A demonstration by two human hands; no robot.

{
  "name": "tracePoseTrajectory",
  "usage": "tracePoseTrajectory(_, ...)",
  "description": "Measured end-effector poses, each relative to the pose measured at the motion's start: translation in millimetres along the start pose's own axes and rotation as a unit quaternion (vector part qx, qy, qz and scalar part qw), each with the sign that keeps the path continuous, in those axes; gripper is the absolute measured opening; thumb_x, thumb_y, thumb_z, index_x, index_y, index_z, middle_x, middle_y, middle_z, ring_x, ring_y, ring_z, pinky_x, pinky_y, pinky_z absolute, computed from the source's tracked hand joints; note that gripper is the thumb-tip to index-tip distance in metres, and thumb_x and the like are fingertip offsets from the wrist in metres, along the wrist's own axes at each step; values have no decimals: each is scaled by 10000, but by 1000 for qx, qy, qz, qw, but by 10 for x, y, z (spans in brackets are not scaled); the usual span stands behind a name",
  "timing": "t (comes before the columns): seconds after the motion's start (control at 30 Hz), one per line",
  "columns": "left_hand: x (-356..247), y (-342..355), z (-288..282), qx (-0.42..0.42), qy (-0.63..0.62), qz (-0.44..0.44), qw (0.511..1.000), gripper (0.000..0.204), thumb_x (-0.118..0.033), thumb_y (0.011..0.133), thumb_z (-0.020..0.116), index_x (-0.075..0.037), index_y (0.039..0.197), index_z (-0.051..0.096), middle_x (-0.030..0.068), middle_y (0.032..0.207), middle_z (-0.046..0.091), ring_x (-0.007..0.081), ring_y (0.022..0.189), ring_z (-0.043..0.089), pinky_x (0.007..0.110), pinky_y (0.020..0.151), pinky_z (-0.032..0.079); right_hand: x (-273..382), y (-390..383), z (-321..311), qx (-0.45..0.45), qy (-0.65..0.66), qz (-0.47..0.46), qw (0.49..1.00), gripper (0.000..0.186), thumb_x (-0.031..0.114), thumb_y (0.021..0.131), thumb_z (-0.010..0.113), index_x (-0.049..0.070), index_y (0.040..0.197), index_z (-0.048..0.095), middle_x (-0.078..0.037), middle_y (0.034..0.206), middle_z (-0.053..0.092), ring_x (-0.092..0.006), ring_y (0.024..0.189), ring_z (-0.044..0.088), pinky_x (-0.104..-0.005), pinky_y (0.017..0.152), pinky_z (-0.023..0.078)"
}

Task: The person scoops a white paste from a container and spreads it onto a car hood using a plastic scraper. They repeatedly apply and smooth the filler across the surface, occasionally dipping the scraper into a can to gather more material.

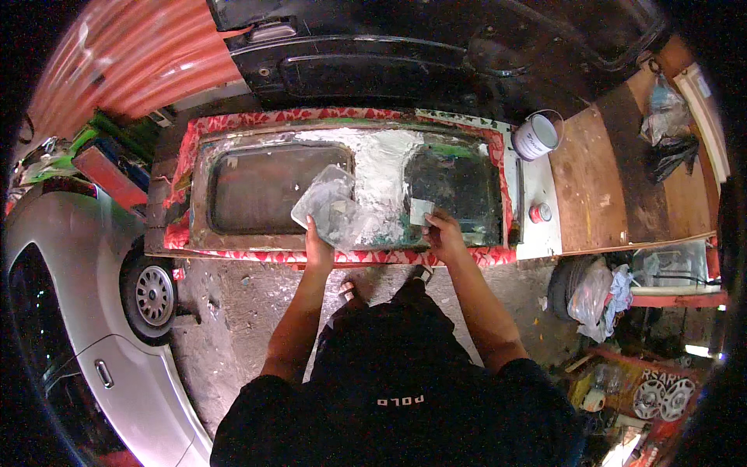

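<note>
My left hand [319, 249] grips the near edge of a clear plastic tray [325, 196] smeared with whitish paste, tilted above the middle of a flat panel [201, 194]. Between the fingers of my right hand [445, 235] is a small white square spreader [421, 211], close over the panel's right recess. The panel has two rounded, dark recesses, a brown one [257, 187] at left and a blackish one [455, 175] at right. White filler [380, 159] covers the strip between them, rough and uneven. Whether the spreader touches the surface, I cannot tell.
Red-patterned cloth [180, 194] lies under the panel. To its right stand a white bucket [537, 137] and a small red tin [539, 212]. A black vehicle body [373, 70] rises behind the bench. At left is a silver car [109, 280]; a tyre [562, 288] sits at right.
</note>
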State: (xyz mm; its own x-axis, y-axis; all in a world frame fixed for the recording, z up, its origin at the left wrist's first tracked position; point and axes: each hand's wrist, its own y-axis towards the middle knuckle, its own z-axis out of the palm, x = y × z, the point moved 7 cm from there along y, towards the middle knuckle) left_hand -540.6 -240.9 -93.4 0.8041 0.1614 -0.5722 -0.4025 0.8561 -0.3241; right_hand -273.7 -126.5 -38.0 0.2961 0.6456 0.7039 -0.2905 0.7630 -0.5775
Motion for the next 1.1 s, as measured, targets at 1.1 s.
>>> tracePoseTrajectory(1.1,178,-182,-66,-79,18,-27,996,651,-510,977,348,10,1368,370,138,1331,485,271,1212,474,396,1032,349,-492,771,467,46,-825,-261,499,294,141,830,543,151,1100,660,-115,1063,662,-329,916,633,-418,793,531)
